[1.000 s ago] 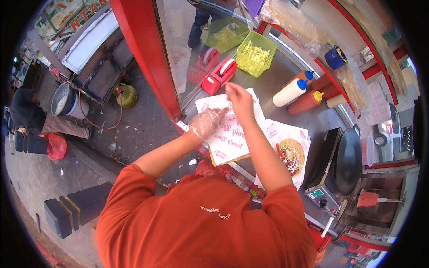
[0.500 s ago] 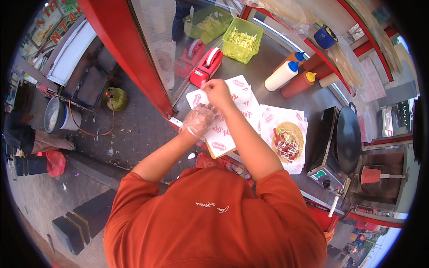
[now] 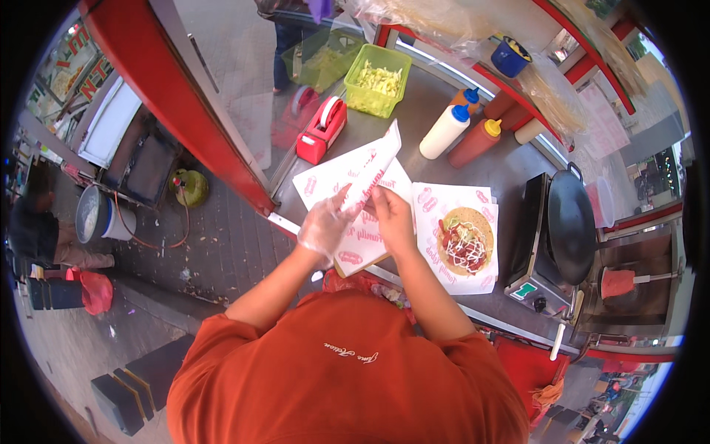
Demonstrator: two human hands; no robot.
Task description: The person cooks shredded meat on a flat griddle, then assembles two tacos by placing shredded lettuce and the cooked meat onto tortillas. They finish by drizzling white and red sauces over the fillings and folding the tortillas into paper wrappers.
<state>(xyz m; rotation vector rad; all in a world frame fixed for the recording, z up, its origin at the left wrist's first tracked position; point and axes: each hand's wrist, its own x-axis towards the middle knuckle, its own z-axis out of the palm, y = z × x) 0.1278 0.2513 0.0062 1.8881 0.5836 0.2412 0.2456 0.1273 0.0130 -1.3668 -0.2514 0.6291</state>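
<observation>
Between my two hands is a narrow cone-like roll of white paper with pink print, its far tip tilted up to the right; whatever is inside is hidden. My left hand, in a clear plastic glove, closes around the roll's near part. My bare right hand pinches its right side with thumb and fingers. Below them lies a stack of printed wrapping sheets on the steel counter. To the right, a round flatbread topped with shredded vegetables, red sauce and white sauce lines rests on another printed sheet.
A red tape dispenser stands beyond the sheets, near a green basket of shredded vegetables. Squeeze bottles, one white and one red, are behind the flatbread. A black pan sits on a burner at right. The red-framed glass borders the left.
My right hand has come back from beside the tape dispenser and now grips the roll together with my left hand. The roll's tip now shows, raised above the sheets.
</observation>
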